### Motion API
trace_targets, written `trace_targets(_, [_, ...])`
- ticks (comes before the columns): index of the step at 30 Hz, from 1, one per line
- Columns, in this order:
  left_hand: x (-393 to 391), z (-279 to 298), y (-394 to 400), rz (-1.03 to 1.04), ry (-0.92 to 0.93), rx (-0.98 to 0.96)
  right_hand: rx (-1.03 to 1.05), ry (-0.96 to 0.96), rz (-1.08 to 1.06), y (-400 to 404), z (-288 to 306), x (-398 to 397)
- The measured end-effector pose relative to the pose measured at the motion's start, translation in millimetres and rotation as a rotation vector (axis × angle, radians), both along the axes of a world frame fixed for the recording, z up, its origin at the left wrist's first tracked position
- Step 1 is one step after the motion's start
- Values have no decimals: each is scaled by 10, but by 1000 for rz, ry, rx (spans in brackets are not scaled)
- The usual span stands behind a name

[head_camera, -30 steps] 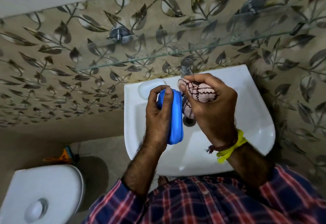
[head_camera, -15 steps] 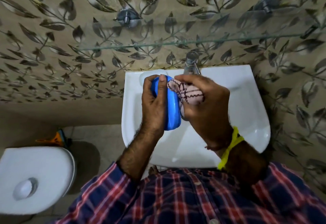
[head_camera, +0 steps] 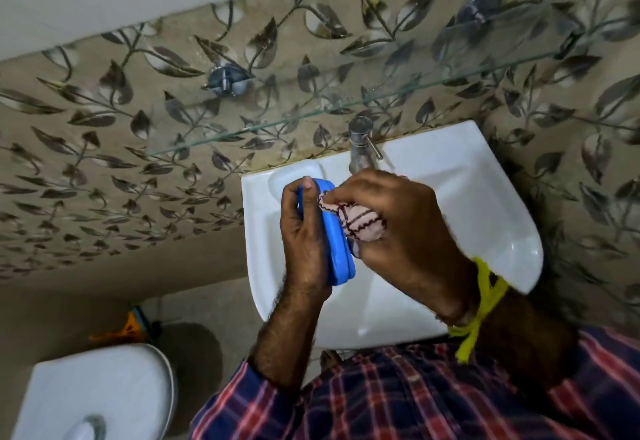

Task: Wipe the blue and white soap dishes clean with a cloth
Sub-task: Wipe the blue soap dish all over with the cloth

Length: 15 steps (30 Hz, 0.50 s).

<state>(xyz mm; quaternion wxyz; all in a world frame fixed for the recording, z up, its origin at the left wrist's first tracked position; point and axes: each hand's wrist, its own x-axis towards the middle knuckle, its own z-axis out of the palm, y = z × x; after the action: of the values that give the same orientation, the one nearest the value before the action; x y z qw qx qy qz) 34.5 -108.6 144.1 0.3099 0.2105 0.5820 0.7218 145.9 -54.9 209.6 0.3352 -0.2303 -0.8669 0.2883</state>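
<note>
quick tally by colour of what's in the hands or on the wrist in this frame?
Blue: 1, soap dish in the left hand
Pink checked: 1, cloth in the right hand
Yellow: 1, thread tied on the right wrist
Total: 3
No white dish is identifiable in view.

Blue soap dish on edge, cloth against it

Dim bathroom w/ leaf-print wall tiles, glass shelf, white basin, toilet tank lower left.
</note>
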Motion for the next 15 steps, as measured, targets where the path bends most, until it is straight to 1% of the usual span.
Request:
trace_targets(3, [63,11,25,-14,73,-24,-75,82,-61,164,82,-125])
trace_targets(5, [96,46,56,-9,101,-37,-93,113,-61,247,121,-137])
trace_targets(7, [46,79,93,18,59,-32,-44,93,-55,146,75,-37])
trace_targets(9, [4,77,87,29,-6,-23,-35,23,-53,-57,25,62])
trace_targets(10, [7,70,88,31,-9,-28,-39,27,-64,-61,13,53])
trace_targets(13, [67,51,100,49,26,-58,-51,135,-98,146,34,-65])
trace_targets(15, [42,84,129,60,-9,-38,-48,114,-72,115,5,-52])
